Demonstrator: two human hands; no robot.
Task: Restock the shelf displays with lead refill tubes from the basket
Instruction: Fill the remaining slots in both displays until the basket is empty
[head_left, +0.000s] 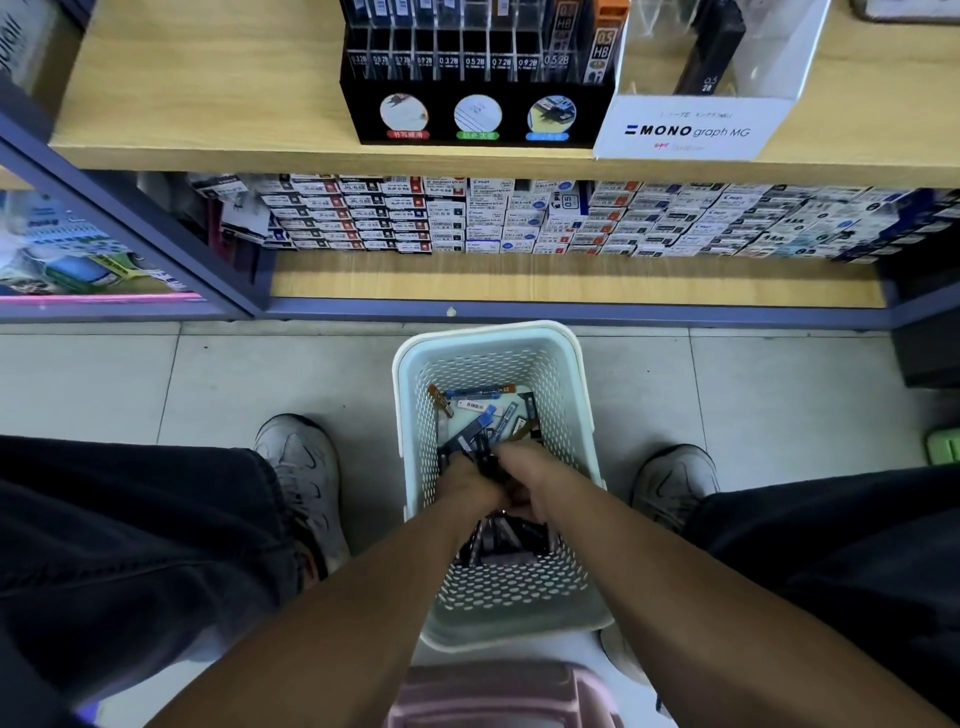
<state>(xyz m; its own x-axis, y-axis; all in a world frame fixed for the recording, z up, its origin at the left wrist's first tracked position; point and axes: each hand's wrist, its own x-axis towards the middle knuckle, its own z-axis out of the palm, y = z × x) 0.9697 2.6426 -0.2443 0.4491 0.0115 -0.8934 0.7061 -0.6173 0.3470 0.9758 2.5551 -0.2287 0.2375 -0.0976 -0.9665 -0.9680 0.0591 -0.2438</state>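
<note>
Both hands are sunk into a pale mint perforated basket (571, 415) on the tiled floor (208, 374). The fingers of the left hand (467, 486) are curled down among dark lead refill tubes (480, 415), and some dark tubes appear to be gripped. The fingers of the right hand (530, 478) are also bent into the same heap, close against the left hand; whether they are clamped on a tube cannot be told, as the fingertips are hidden. Loose tubes with blue, orange and black caps are seen at the far end of the basket bottom, and more dark ones lie under the wrists at the near end.

The basket is flanked by two grey sneakers, the left sneaker (301, 467) and the right sneaker (670, 483), with dark trousers (130, 545) at both sides. A pink stool (498, 696) is seen at the near edge.

Beyond the basket, a low wooden shelf (519, 280) is stacked with small white boxes (467, 218). On the upper shelf (234, 104), a black lead display (478, 93) with slotted rows is placed, and just to its right a white Mono graph display (696, 130) holding a dark tube.
</note>
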